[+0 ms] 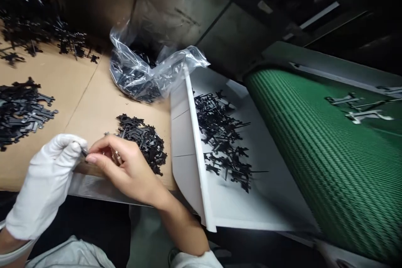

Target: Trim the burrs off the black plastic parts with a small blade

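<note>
We see a small black moulded part (83, 151) pinched in the fingertips of the left hand (47, 176), close to the near edge of the counter. This hand wears a white glove and is closed on the part. The bare right hand (125, 167) is just beside it, and its fingers (100, 155) curl toward the same spot, but we cannot tell if they also grip the part. Just beyond the right hand, a heap of black plastic pieces (141, 144) lies on the brown cardboard top of the counter (84, 92). More black pieces (19, 113) lie further left, and a clear plastic bag (135, 75) with similar pieces sits at the back. To the right, a white folded tray (194, 142) holds scattered black pieces (222, 138), and past it runs a ribbed green belt (314, 155) with pale parts (358, 115) on it.

We judge that a too strong pinch could snap the thin arms of the part. A slip of the fingers could also drop it over the near edge, and long stems could tangle in the heap.
</note>
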The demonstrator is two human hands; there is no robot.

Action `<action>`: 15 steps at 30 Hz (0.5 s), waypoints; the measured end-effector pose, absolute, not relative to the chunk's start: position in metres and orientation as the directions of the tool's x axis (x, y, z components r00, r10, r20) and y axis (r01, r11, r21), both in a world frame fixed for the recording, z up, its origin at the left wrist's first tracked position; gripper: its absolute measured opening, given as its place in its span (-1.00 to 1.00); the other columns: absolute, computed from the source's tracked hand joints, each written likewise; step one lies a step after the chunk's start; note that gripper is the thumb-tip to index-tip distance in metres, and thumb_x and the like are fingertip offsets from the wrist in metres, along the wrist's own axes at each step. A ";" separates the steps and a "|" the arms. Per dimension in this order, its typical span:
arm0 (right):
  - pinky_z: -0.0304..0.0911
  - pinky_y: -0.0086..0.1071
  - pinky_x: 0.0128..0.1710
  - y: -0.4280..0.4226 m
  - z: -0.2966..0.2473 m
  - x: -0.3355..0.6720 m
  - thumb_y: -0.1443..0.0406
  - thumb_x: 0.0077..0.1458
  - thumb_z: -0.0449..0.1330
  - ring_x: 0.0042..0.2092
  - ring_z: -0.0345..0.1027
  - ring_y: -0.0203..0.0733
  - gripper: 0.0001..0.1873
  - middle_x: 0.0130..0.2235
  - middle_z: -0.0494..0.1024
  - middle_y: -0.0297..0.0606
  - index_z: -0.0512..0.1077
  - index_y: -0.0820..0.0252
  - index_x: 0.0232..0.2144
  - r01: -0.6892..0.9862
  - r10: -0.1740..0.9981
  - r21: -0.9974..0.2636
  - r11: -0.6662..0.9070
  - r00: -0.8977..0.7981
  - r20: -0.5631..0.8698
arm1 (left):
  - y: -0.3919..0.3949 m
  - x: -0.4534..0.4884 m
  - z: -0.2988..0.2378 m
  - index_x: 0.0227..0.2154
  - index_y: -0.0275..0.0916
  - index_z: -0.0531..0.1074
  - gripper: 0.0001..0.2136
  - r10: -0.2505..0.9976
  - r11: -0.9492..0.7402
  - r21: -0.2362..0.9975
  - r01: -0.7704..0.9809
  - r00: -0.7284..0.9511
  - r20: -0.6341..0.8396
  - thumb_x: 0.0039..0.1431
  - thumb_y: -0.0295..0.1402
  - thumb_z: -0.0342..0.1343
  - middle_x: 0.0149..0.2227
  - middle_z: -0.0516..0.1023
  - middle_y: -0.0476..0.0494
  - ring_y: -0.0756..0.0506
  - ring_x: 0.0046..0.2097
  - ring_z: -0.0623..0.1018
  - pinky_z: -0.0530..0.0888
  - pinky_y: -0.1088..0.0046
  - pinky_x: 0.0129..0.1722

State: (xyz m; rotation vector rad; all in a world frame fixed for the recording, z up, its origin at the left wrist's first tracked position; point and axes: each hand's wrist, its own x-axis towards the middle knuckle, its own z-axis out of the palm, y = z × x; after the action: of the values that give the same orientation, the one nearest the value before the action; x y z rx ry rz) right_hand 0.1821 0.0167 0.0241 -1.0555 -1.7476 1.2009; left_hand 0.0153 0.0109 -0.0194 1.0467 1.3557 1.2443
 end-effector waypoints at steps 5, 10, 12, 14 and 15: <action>0.38 -0.33 0.00 0.002 0.040 0.202 0.13 0.46 -0.09 -0.07 0.42 -0.20 -0.55 -0.09 0.50 -0.15 0.36 0.30 0.14 0.267 0.881 -0.918 0.292 -0.449 0.149 | 0.013 0.041 -0.005 -0.41 -0.15 0.42 -0.85 0.990 0.097 0.982 -0.163 -0.089 -0.113 0.24 -0.24 0.18 -0.42 0.54 0.06 0.05 -0.42 0.53 0.55 0.63 -0.39; 0.38 -0.27 0.05 -0.004 0.046 0.213 0.24 0.48 -0.07 -0.01 0.36 -0.14 -0.53 0.00 0.49 -0.10 0.21 0.19 0.35 0.461 0.856 -0.761 0.456 -0.462 0.233 | 0.018 0.049 0.006 -0.52 -0.17 0.26 -0.67 0.991 0.087 0.994 -0.066 -0.094 -0.093 0.39 -0.23 -0.03 -0.63 0.27 0.13 0.09 -0.60 0.28 0.32 0.66 -0.58; 0.42 -0.28 -0.02 -0.005 0.043 0.211 0.27 0.47 -0.03 -0.10 0.37 -0.15 -0.52 -0.10 0.52 -0.15 0.18 0.13 0.36 0.483 0.831 -0.705 0.520 -0.478 0.286 | 0.017 0.051 0.009 -0.54 -0.17 0.27 -0.70 0.993 0.067 0.997 0.028 -0.104 -0.064 0.35 -0.29 -0.05 -0.61 0.28 0.11 0.08 -0.58 0.29 0.35 0.65 -0.55; 0.45 -0.31 -0.10 -0.005 0.039 0.207 0.30 0.46 -0.01 -0.19 0.39 -0.18 -0.51 -0.18 0.54 -0.21 0.13 0.09 0.38 0.489 0.823 -0.684 0.541 -0.475 0.311 | 0.015 0.052 0.012 -0.53 -0.17 0.31 -0.73 0.993 0.051 0.995 0.085 -0.107 -0.042 0.31 -0.30 -0.04 -0.57 0.33 0.08 0.06 -0.55 0.35 0.40 0.64 -0.52; 0.46 -0.32 -0.13 -0.005 0.037 0.206 0.30 0.46 -0.01 -0.21 0.41 -0.19 -0.50 -0.19 0.54 -0.22 0.10 0.07 0.38 0.499 0.831 -0.685 0.531 -0.463 0.308 | 0.015 0.052 0.014 -0.53 -0.17 0.32 -0.74 0.993 0.049 0.994 0.094 -0.110 -0.039 0.30 -0.29 -0.04 -0.56 0.35 0.07 0.06 -0.54 0.37 0.42 0.64 -0.51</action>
State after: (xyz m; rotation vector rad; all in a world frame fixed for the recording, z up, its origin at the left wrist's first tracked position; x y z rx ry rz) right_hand 0.2059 -0.0050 0.0373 -1.0731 -2.1414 0.6843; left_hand 0.0515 0.0148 0.0138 1.1939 1.3812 1.2083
